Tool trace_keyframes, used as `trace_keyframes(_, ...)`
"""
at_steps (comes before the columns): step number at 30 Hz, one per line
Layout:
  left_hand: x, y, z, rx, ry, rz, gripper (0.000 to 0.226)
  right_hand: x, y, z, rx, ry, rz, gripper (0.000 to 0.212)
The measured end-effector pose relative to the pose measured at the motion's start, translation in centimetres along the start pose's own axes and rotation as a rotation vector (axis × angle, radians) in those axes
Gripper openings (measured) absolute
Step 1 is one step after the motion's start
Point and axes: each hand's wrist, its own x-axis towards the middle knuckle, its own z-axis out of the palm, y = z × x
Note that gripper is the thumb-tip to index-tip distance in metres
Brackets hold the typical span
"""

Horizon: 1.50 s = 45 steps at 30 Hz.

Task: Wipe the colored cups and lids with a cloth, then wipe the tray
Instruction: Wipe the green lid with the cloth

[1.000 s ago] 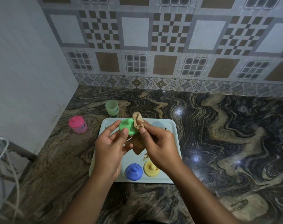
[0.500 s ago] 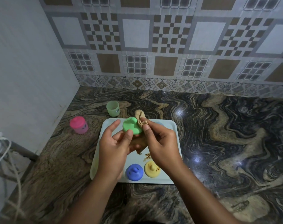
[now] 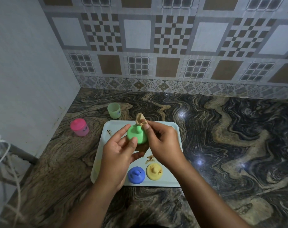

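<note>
The left hand point(image 3: 118, 155) is holding the green lid point(image 3: 137, 134) above the tray point(image 3: 174, 129), spout upward. Its thumb is pressing on the lid's near rim, and its fingers point(image 3: 123, 130) are curling round the lid's left side.

The right hand point(image 3: 163, 143) is pinching the cloth point(image 3: 140, 120) between thumb and fingers and is pressing it against the lid's right side. One end of the cloth is sticking up behind the lid. The rest is hanging below the lid, between the two hands.

The tray is lying on the worktop point(image 3: 222, 137), toward its left edge. The blue lid point(image 3: 136, 175) and the yellow lid point(image 3: 154, 171) are sitting side by side along the tray's near edge, blue on the left, close together but not touching. Brown smears point(image 3: 150, 159) are showing on the tray just behind the yellow lid, on that lid itself, and near the tray's far left corner.

The green cup point(image 3: 114, 110) is standing open on the worktop just behind the tray's far left corner. The pink cup point(image 3: 79, 127), with its lid on, is standing nearer the worktop's left edge, apart from the tray.
</note>
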Motion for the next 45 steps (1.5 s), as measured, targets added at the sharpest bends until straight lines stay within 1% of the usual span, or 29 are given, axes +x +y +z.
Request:
trace_keyframes(2, 0.2, 0.1, -0.1, -0.018, 0.041, 0.01, 0.041, -0.1, -0.1, -0.1, 0.082, 0.009, 0.009, 0.023)
trace_keyframes(4, 0.6, 0.3, -0.2, -0.057, 0.082, -0.002, 0.037, -0.6, -0.4, -0.2, 0.107, 0.004, -0.02, 0.023)
trace_keyframes(7, 1.1, 0.6, -0.6, -0.066, 0.082, -0.013, 0.033, -1.8, -0.5, 0.1, 0.012, -0.018, -0.135, 0.023)
trace_keyframes(9, 1.2, 0.6, -0.9, -0.055, 0.042, -0.025, 0.034, -1.9, -0.4, 0.1, -0.041, 0.016, -0.177, 0.024)
trace_keyframes(11, 1.1, 0.7, -1.3, -0.047, -0.025, -0.056, 0.035, -1.3, -0.7, -0.1, -0.048, 0.05, -0.162, 0.023)
trace_keyframes(13, 1.1, 0.8, -1.5, -0.042, -0.061, -0.085, 0.034, -0.7, -1.3, -0.5, 0.0, -0.004, -0.078, 0.02)
trace_keyframes(15, 1.2, 0.8, -1.5, -0.055, 0.0, -0.088, 0.029, -0.3, -1.7, -0.4, 0.092, -0.077, 0.015, 0.021)
trace_keyframes(17, 1.2, 0.5, -1.3, -0.03, 0.062, -0.057, 0.027, -0.2, -1.5, 0.1, 0.108, -0.048, 0.055, 0.02)
trace_keyframes(19, 0.8, 0.4, -0.7, -0.007, 0.054, -0.02, 0.032, 0.0, -1.3, 0.5, 0.108, 0.003, 0.07, 0.021)
trace_keyframes(21, 0.5, 0.2, -0.4, -0.007, 0.048, 0.008, 0.046, 0.0, -1.2, 0.6, 0.137, 0.018, 0.065, 0.024)
trace_keyframes(22, 0.5, 0.3, -0.4, -0.019, 0.07, 0.017, 0.047, -0.2, -1.2, 0.6, 0.157, 0.011, 0.056, 0.024)
trace_keyframes(23, 0.8, 0.4, -0.5, -0.033, 0.102, 0.021, 0.044, -0.4, -1.0, 0.6, 0.161, 0.005, 0.035, 0.022)
trace_keyframes(25, 1.2, 0.7, -0.9, -0.048, 0.137, 0.01, 0.035, -1.1, -0.5, 0.6, 0.095, -0.006, -0.04, 0.022)
trace_keyframes(28, 1.5, 1.1, -1.6, -0.031, 0.066, -0.018, 0.034, -1.4, 0.2, 0.8, 0.006, -0.029, -0.101, 0.026)
trace_keyframes(31, 1.3, 1.4, -2.2, -0.029, -0.057, -0.07, 0.036, -0.8, -0.1, 0.3, 0.002, -0.012, -0.066, 0.023)
trace_keyframes(33, 1.3, 1.4, -2.4, -0.045, -0.085, -0.102, 0.035, -0.3, -0.2, 0.1, 0.017, -0.033, -0.025, 0.021)
trace_keyframes(35, 1.4, 1.4, -2.1, -0.081, -0.028, -0.115, 0.03, -0.1, -0.2, 0.2, 0.036, -0.035, 0.01, 0.019)
trace_keyframes(37, 1.3, 1.1, -1.6, -0.083, 0.038, -0.083, 0.03, -0.2, -0.3, 0.6, 0.079, -0.034, 0.043, 0.02)
trace_keyframes(40, 0.4, 0.5, -0.8, -0.049, 0.004, -0.012, 0.044, -0.5, -0.5, 1.0, 0.167, -0.019, 0.054, 0.026)
trace_keyframes(42, 0.3, 0.4, -0.6, -0.026, 0.024, 0.021, 0.048, -0.6, -0.4, 1.0, 0.202, -0.013, 0.046, 0.025)
trace_keyframes(45, 0.9, 0.7, -1.1, -0.043, 0.09, 0.013, 0.034, -1.3, -0.1, 0.8, 0.154, -0.04, -0.023, 0.023)
